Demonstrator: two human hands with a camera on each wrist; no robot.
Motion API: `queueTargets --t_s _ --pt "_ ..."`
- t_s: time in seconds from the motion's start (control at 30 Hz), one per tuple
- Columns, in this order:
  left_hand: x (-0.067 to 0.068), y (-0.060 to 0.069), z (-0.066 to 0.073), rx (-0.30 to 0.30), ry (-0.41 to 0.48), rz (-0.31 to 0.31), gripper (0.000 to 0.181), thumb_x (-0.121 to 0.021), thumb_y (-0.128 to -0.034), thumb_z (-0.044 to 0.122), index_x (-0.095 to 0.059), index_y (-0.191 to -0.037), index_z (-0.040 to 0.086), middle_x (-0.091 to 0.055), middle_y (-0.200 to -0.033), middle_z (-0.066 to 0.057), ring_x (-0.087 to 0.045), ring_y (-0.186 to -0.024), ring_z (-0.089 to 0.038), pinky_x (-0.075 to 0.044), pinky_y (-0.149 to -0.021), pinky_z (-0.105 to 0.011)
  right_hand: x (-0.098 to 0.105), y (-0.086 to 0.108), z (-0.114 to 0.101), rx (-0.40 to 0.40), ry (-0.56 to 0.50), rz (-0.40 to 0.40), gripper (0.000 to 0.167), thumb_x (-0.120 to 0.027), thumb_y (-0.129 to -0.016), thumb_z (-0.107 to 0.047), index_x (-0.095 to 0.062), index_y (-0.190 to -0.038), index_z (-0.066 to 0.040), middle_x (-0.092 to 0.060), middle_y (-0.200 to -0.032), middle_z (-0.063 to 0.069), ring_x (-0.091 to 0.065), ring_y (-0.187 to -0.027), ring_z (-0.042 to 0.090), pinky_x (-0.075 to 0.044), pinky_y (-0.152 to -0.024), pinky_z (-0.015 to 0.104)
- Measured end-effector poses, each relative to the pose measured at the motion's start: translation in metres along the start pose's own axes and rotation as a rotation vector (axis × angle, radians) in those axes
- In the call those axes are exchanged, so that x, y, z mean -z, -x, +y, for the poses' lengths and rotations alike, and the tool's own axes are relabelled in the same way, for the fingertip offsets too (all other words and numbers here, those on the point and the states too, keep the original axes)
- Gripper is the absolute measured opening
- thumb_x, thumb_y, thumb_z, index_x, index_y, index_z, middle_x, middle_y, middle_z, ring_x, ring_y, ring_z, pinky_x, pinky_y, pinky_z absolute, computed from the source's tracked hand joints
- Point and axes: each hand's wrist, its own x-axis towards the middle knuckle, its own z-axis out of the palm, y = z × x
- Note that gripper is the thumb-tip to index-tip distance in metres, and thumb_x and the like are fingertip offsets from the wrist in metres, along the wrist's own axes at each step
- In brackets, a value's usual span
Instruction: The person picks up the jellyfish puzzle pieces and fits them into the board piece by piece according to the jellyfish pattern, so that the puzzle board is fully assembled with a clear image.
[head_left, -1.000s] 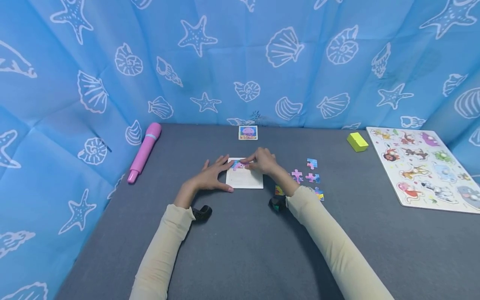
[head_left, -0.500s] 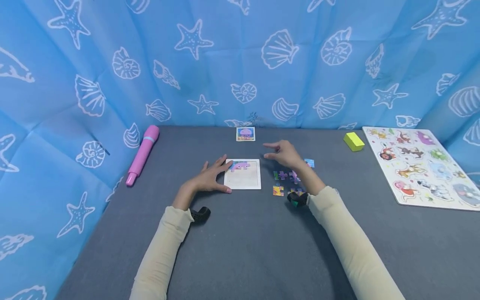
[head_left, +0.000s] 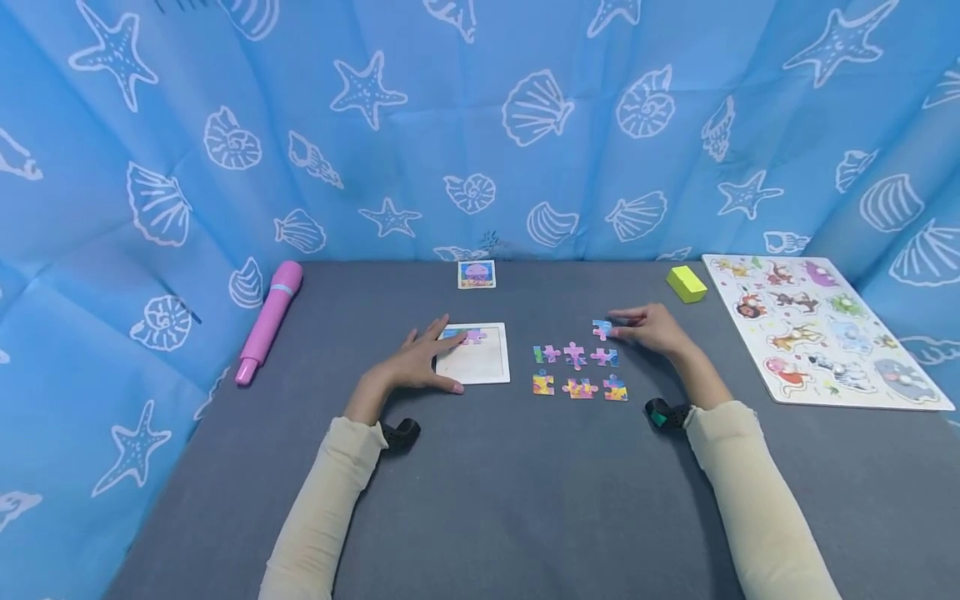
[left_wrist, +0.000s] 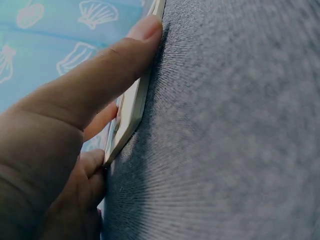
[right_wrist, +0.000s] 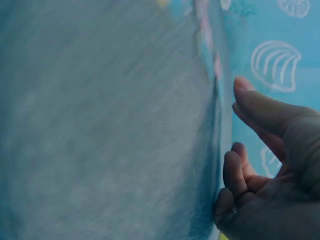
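Observation:
My left hand [head_left: 408, 364] rests with fingers spread at the left side of a white puzzle frame [head_left: 472, 371]; in the left wrist view its thumb [left_wrist: 120, 62] touches the frame's edge [left_wrist: 134, 107]. Joined pink and blue pieces [head_left: 474, 336] lie along the frame's top, partly under the fingers. The right hand [head_left: 654, 329] is beside a blue and pink piece [head_left: 602, 329], thumb and index finger apart at its right edge. In the right wrist view, that hand [right_wrist: 280, 150] shows nothing clearly held. Several loose pieces [head_left: 574, 355] lie in rows between the hands.
A small jellyfish picture [head_left: 476, 275] lies behind the frame. Farther left is a pink microphone-like toy [head_left: 270, 323]. Beyond the right hand are a yellow block [head_left: 686, 284] and an animal puzzle board [head_left: 825, 333]. A blue shell-patterned curtain [head_left: 480, 125] borders the table.
The right hand has left the frame and moved right, past the loose pieces, to the back-right piece. The left hand has stayed at the frame. The head view has shifted slightly.

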Motion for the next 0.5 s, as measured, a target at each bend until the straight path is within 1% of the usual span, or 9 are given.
queueTargets --t_s 0.07,0.17,0.37,0.5 --pt "-0.0001 0.0008 -0.0006 0.000 -0.006 -0.004 0.097 -0.072 -0.0710 0.054 -0.021 -0.147 0.022 0.002 -0.156 -0.011 0.003 -0.144 -0.029 0.005 -0.112 -0.054 0.0002 0.0003 0.0047 0.012 0.015 -0.017 0.040 -0.065 -0.086 -0.015 -0.058 -0.122 0.000 -0.054 -0.124 0.027 -0.047 -0.087 0.025 -0.037 -0.068 0.027" --pt "-0.0003 0.0019 -0.0008 0.003 -0.001 -0.011 0.096 -0.071 -0.0721 0.053 -0.020 -0.148 0.022 0.003 -0.156 -0.010 0.003 -0.144 -0.028 0.006 -0.113 -0.053 -0.0010 -0.0003 0.0075 0.035 0.027 -0.023 0.041 -0.066 -0.085 -0.015 -0.058 -0.122 0.000 -0.055 -0.122 0.028 -0.047 -0.084 0.025 -0.037 -0.068 0.028" --pt "0.0002 0.0012 -0.0005 -0.005 0.012 -0.010 0.094 -0.070 -0.0725 0.053 -0.021 -0.147 0.024 0.001 -0.156 -0.009 0.002 -0.144 -0.029 0.005 -0.113 -0.054 -0.0053 -0.0024 0.0072 0.045 0.039 0.005 0.041 -0.067 -0.084 -0.014 -0.059 -0.121 0.001 -0.056 -0.119 0.030 -0.051 -0.086 0.024 -0.039 -0.069 0.027" --pt "0.0001 0.0000 -0.0010 -0.008 -0.004 -0.007 0.094 -0.070 -0.0727 0.055 -0.021 -0.147 0.025 0.000 -0.156 -0.009 0.002 -0.144 -0.030 0.004 -0.113 -0.054 -0.0065 -0.0038 0.0086 0.030 0.035 0.017 0.039 -0.067 -0.084 -0.015 -0.060 -0.119 0.001 -0.056 -0.119 0.030 -0.052 -0.090 0.026 -0.040 -0.073 0.031"
